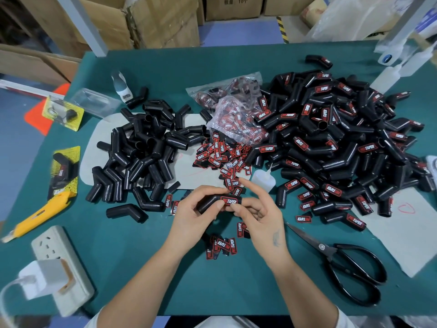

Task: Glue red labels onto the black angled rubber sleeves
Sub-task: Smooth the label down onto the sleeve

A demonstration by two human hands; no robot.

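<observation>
sleeve (214,201) just in front of scissors' (340,263) tips, long axis left-right | left hand (196,209) curled round its left end | right hand (257,209) nearer label (230,200): thumb presses it, index lifted

Black rubber sleeves (142,147) look smooth, faintly glossy — the worktop (236,280) matt green; scissors (335,261) dark metal, label bag (231,107) clear crinkled plastic.

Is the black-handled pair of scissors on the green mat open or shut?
Open. The black-handled scissors lie flat with the two handle loops spread apart; the blades look slightly parted near the tip.
</observation>
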